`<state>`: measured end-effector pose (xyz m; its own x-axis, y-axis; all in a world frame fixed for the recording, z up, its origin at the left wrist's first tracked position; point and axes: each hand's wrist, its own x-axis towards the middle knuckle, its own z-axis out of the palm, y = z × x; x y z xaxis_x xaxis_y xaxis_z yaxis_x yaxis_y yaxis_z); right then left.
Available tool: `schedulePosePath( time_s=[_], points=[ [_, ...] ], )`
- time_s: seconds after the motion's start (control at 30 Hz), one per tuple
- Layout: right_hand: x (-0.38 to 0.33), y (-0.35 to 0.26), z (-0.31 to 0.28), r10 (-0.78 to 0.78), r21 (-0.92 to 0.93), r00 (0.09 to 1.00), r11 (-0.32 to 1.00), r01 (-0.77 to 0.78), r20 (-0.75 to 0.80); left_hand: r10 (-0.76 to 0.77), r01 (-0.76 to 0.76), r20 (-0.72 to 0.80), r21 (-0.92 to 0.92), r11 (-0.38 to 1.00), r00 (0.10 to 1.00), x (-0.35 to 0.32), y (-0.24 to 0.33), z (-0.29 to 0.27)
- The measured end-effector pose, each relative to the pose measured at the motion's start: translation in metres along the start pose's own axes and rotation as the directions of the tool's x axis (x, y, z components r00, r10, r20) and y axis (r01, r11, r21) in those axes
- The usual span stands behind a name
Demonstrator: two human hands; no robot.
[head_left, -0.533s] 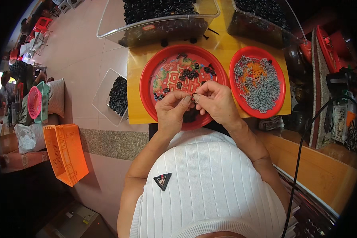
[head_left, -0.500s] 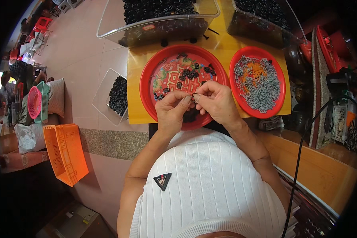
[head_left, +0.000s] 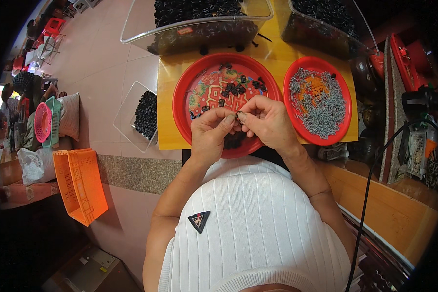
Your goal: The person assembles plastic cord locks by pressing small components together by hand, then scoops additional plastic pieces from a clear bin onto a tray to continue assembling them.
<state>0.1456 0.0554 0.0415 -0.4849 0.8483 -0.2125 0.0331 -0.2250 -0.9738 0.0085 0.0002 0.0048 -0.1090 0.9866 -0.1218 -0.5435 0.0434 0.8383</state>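
Over the near part of a round red tray (head_left: 179, 100), my left hand (head_left: 210, 132) and my right hand (head_left: 268, 121) meet fingertip to fingertip. Both are closed in a pinch on a small black part (head_left: 237, 116), mostly hidden by the thumbs and fingers. Small black pieces (head_left: 233, 89) lie scattered on the tray's patterned floor, with a darker heap (head_left: 234, 141) below my hands. To the right of my right hand, an oval red tray (head_left: 348, 121) holds many small grey screws (head_left: 321, 117).
Two clear bins, one at back left (head_left: 190, 41) and one at back right (head_left: 321, 41), hold black rings. A smaller clear bin (head_left: 124, 117) of black pieces stands left of the yellow table (head_left: 168, 131). An orange crate (head_left: 82, 187) sits further left; a black cable (head_left: 370, 190) hangs at right.
My hands stay pinched together with only slight finger movement. The view has shifted a little, so the trays and bins appear slightly displaced.
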Motion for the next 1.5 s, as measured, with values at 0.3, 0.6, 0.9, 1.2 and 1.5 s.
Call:
schedulePosePath(
  time_s=[0.3, 0.6, 0.9, 1.2, 1.5],
  points=[
    [-0.002, 0.005, 0.004, -0.025, -0.043, 0.999, 0.999, 0.024, -0.024, 0.078, -0.073, -0.021, 0.167, 0.983, 0.997, -0.002, -0.007, -0.005],
    [0.000, 0.008, -0.025, -0.060, 0.018, 0.991, 0.998, 0.063, -0.123, 0.186, -0.132, -0.055, 0.514, 0.847, 0.981, 0.003, -0.004, -0.019],
    [-0.001, 0.022, -0.039, -0.031, 0.064, 0.981, 0.997, 0.044, -0.190, 0.226, -0.438, 0.397, 0.881, 0.179, 0.890, 0.015, 0.001, 0.003],
    [-0.003, 0.024, -0.039, -0.039, 0.067, 0.984, 0.996, 0.051, -0.177, 0.042, -0.516, 0.516, 0.857, -0.001, 0.856, 0.015, -0.001, 0.009],
    [-0.001, 0.023, -0.033, -0.026, 0.311, 0.995, 0.949, 0.054, -0.094, -0.195, 0.199, 0.065, -0.058, 0.978, 0.979, 0.007, 0.008, -0.013]
  ],
)
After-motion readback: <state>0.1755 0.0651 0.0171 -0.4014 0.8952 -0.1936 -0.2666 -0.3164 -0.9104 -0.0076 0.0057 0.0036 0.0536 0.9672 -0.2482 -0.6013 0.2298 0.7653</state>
